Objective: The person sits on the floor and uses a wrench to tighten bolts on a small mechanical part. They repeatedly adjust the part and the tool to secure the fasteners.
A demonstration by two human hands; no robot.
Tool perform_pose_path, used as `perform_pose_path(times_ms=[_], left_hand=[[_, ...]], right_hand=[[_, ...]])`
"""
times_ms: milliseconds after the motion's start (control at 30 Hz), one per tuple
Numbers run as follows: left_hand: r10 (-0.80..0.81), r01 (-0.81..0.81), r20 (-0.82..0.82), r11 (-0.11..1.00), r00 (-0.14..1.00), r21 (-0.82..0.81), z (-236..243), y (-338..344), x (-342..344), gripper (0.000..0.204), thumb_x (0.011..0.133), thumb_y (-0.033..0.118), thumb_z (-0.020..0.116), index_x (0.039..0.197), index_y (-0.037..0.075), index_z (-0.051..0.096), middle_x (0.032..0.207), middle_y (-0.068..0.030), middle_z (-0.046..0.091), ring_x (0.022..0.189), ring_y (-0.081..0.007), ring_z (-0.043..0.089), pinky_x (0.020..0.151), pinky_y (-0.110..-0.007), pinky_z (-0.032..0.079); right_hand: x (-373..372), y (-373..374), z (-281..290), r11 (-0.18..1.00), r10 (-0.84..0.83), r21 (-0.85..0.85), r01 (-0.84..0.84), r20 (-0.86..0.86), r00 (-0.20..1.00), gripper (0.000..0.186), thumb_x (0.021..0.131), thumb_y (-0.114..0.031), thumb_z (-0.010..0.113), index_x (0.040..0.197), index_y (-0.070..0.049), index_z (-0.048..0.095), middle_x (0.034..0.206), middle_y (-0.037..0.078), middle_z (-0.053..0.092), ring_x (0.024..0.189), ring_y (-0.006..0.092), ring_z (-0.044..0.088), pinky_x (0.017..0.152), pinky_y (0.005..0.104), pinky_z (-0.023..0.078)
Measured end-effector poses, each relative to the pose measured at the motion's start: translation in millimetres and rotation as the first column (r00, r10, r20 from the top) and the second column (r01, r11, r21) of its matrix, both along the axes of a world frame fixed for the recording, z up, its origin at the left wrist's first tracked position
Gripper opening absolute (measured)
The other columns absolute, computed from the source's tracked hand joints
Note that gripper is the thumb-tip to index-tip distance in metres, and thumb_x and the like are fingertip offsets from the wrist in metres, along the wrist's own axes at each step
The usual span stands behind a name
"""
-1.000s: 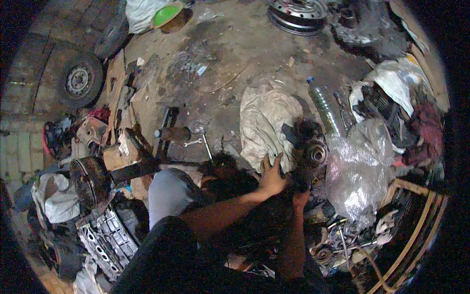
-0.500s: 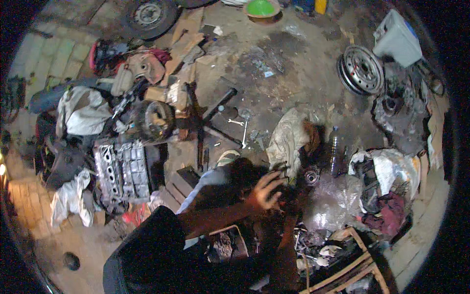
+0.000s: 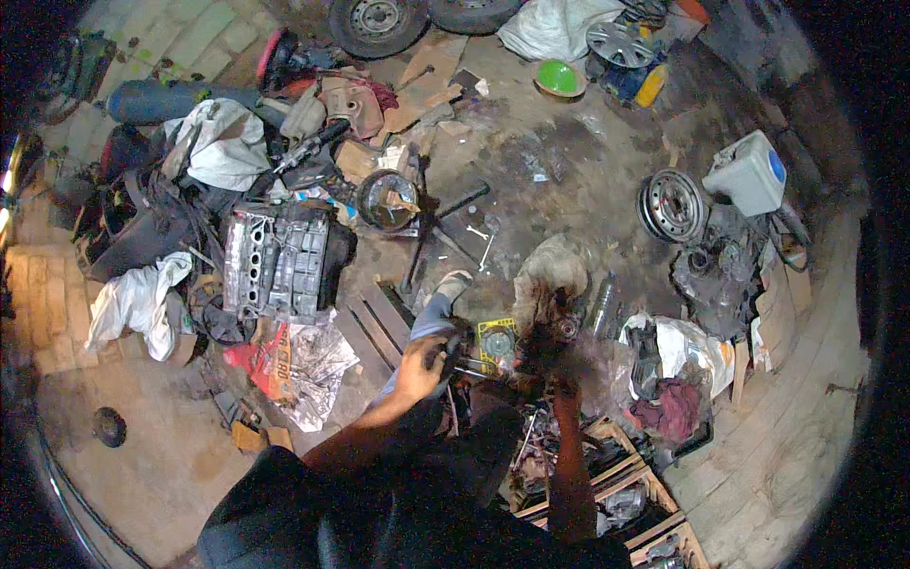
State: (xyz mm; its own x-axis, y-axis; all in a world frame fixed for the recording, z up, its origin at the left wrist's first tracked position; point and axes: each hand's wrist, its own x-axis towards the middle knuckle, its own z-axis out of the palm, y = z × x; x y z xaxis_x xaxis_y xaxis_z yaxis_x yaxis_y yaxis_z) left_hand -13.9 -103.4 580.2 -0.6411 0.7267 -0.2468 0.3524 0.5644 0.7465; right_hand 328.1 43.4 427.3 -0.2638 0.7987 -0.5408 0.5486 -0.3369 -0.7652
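My left hand (image 3: 424, 368) is curled beside my knee, and a thin shiny metal tool (image 3: 471, 371) sticks out from its finger side; its exact kind does not show. My right hand (image 3: 566, 387) is a dark shape at the lower edge of a dirty, dark mechanical part (image 3: 550, 346), its fingers lost in shadow. Between the hands lies a yellow-edged packet (image 3: 497, 343). Just beyond the dark part is a pale, stained cloth sack (image 3: 547, 261). A round metal ring-like piece (image 3: 567, 327) shows at its right.
An engine block (image 3: 284, 261) stands at left. Wooden crates (image 3: 645, 484) with metal parts are by my right forearm. A clear bottle (image 3: 604, 302) and a white sack (image 3: 697, 356) lie at right. Farther off are a wheel rim (image 3: 672, 206), a spanner (image 3: 485, 248) and a green basin (image 3: 559, 79).
The view has shifted. My left hand, spread over the dark part before, has drawn back left toward my knee and curled round the metal tool. The yellow-edged packet is now visible.
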Motion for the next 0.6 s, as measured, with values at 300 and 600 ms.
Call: perform_pose_path(times_ms=[300,600], left_hand=[[-0.003,0.028,0.227,0.994,0.974,-0.108,-186,-33,-99,0.035,0.081,0.013,0.066,0.115,0.005,0.064,0.109,-0.0179,0.067,0.1,-0.0358,0.064,0.086,-0.044,0.05],[0.119,0.044,0.342,0.9,0.932,-0.433,-405,-17,-166,0.041,0.077,0.011,0.064,0.117,0.004,0.062,0.106,-0.019,0.068,0.097,-0.0336,0.066,0.08,-0.042,0.053]], right_hand=[[-116,23,-57,0.997,0.08,0.001,-0.081,-0.075,0.994,0.017,0.09,-0.012,0.065,0.105,-0.005,0.065,0.095,0.006,0.068,0.085,0.0192,0.064,0.076,0.0303,0.051],[-325,0,-270,0.938,0.343,0.013,-0.345,0.096,0.935,0.031,0.09,-0.03,0.068,0.107,-0.003,0.066,0.105,0.02,0.067,0.095,0.0363,0.065,0.081,0.0431,0.053]])
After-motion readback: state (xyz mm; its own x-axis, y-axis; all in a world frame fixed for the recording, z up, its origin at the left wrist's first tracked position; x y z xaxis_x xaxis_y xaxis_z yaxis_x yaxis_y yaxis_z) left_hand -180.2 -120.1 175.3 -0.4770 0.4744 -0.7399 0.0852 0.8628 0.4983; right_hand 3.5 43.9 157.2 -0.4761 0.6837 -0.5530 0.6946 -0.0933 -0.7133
